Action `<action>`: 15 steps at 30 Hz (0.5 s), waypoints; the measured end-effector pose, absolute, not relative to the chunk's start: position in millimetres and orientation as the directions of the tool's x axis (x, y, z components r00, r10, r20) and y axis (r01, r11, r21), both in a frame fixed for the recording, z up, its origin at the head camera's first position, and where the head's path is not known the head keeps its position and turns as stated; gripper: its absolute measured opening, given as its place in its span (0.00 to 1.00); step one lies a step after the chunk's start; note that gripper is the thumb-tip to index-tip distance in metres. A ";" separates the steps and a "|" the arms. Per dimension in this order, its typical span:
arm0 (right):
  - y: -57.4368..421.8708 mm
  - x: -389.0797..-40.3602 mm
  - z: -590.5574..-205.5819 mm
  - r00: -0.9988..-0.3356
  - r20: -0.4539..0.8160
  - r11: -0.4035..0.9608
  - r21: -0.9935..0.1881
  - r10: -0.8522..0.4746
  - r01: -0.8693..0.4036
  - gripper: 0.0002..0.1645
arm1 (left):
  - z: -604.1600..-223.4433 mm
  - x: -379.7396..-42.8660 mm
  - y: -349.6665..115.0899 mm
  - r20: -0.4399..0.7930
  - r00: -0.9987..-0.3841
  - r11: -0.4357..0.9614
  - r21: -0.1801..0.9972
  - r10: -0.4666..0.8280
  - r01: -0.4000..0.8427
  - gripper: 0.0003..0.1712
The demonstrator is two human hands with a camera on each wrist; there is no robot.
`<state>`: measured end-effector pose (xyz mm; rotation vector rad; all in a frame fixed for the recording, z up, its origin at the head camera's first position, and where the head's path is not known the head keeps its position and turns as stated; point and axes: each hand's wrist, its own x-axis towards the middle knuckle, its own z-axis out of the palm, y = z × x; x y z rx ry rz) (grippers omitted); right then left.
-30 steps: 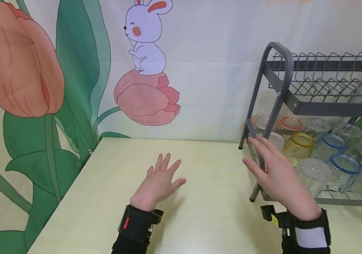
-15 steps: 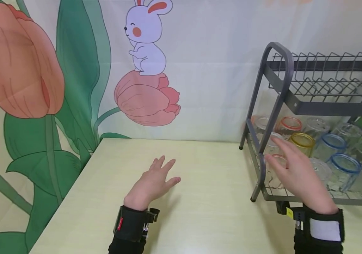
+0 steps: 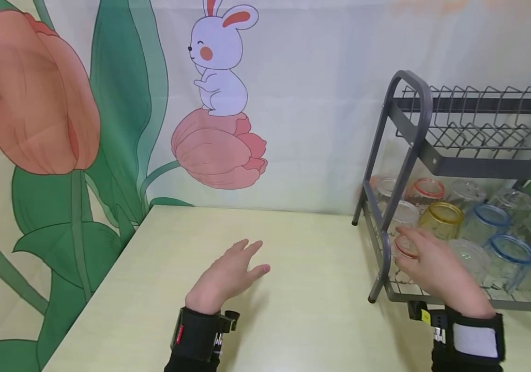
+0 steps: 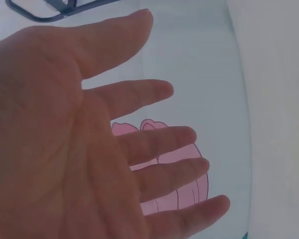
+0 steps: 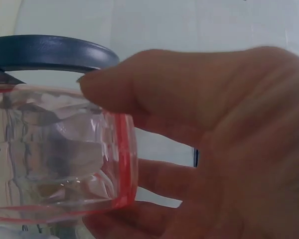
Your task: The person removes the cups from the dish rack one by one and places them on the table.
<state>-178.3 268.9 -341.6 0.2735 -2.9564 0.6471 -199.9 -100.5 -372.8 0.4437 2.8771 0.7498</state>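
Observation:
My right hand (image 3: 444,271) reaches into the lower tier of a grey wire rack, at a clear glass with a red ring (image 3: 405,247) near its left front corner. In the right wrist view, the thumb lies along one side of this glass (image 5: 60,154) and the fingers pass round its other side, partly hidden behind it. The glass stands in the rack with its ringed end up. Over the table my left hand (image 3: 223,279) hovers with fingers spread; its palm (image 4: 74,149) holds nothing in the left wrist view.
The two-tier rack (image 3: 502,168) stands at the right of the pale table (image 3: 312,289). Close round the gripped glass are a yellow glass (image 3: 442,219), a clear glass (image 3: 472,261) and blue-ringed glasses (image 3: 511,250). A printed cloth (image 3: 312,103) hangs behind.
My right hand has moved right into the rack, then down onto the red-ringed glass, its fingers closing round it. The left hand has shifted only slightly. The head view has tilted up a little.

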 end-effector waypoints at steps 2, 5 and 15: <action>269.8 -177.5 -344.0 -0.982 0.115 0.896 -0.403 -0.152 -0.186 0.38 | -371.9 -200.1 -95.8 -0.045 -0.942 0.818 0.512 0.332 0.264 0.35; 270.5 -177.3 -346.0 -0.982 0.124 0.898 -0.400 -0.144 -0.183 0.38 | -371.0 -201.3 -88.9 -0.033 -0.936 0.797 0.536 0.350 0.280 0.35; 268.7 -178.6 -346.4 -0.974 0.177 0.907 -0.369 -0.144 -0.202 0.35 | -368.6 -201.4 -72.9 -0.025 -0.933 0.761 0.587 0.359 0.277 0.35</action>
